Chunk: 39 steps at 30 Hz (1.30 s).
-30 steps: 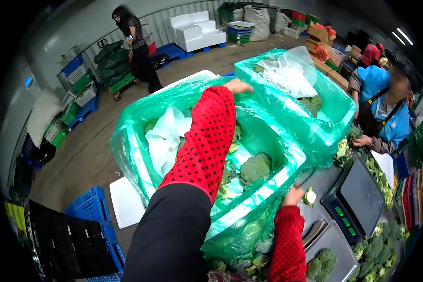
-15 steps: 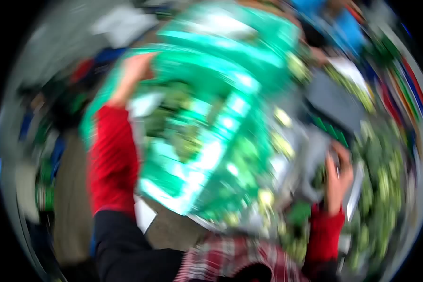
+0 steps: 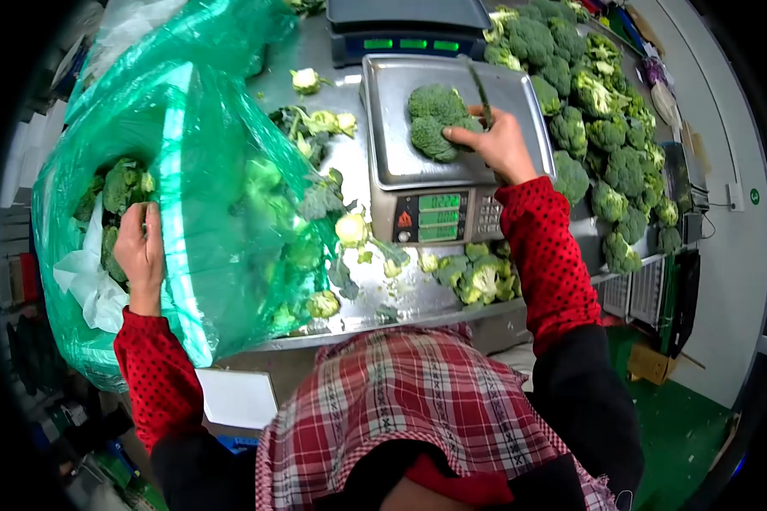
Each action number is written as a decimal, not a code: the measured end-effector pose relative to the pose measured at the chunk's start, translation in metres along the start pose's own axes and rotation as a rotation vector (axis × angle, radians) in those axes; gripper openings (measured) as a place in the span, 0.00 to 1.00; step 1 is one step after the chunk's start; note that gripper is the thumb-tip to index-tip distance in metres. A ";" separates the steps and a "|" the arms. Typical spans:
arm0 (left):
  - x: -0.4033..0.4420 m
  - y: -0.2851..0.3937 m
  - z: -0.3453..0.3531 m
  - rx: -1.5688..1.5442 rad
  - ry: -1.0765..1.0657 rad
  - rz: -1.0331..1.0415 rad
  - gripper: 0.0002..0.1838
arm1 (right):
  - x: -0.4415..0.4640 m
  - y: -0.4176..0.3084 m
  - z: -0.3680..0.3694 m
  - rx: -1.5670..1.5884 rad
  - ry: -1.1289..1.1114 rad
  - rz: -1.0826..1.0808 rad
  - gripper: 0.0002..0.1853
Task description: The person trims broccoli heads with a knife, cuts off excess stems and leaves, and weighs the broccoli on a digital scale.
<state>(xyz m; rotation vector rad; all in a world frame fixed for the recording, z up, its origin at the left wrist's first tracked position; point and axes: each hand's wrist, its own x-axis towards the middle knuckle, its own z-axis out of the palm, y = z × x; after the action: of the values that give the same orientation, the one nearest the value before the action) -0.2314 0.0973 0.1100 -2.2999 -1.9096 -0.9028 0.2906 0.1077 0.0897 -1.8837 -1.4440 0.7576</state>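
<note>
In the head view, my right hand (image 3: 496, 143) is closed on a head of broccoli (image 3: 435, 109) over the metal tray (image 3: 389, 146) of a digital scale (image 3: 430, 220). A thin dark strip (image 3: 479, 89), perhaps a knife blade, sticks up by its fingers. My left hand (image 3: 140, 249) is inside the mouth of a large green plastic bag (image 3: 217, 247), fingers curled together at a broccoli head (image 3: 124, 184). More broccoli and a crumpled white plastic sheet (image 3: 94, 272) lie in the bag, partly hidden by its wall.
A heap of broccoli (image 3: 622, 170) covers the right of the metal table (image 3: 341, 315). A second scale (image 3: 405, 34) stands behind the first. Trimmed stems and leaves (image 3: 352, 228) are scattered between bag and scale. Broccoli pieces (image 3: 486, 277) lie at the front edge.
The view has swung and sharpened. My left hand has gone from the bag's upper edge down into its mouth. My right hand, earlier blurred beside the scale, is now over its tray on the broccoli.
</note>
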 end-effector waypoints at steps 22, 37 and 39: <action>0.007 -0.036 0.008 0.319 -0.536 -0.037 0.15 | -0.084 0.076 0.014 0.404 0.122 0.451 0.16; 0.052 -0.055 0.061 0.159 -0.156 0.052 0.29 | -0.093 0.088 0.032 0.484 -0.003 0.163 0.16; 0.069 -0.094 0.146 0.124 0.061 0.164 0.22 | -0.146 0.014 0.046 0.595 -0.223 0.245 0.17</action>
<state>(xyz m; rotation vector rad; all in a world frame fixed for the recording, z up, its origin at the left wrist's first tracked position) -0.2503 0.2367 -0.0130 -2.2885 -1.6745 -0.8028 0.2303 -0.0301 0.0589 -1.5489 -0.9610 1.3782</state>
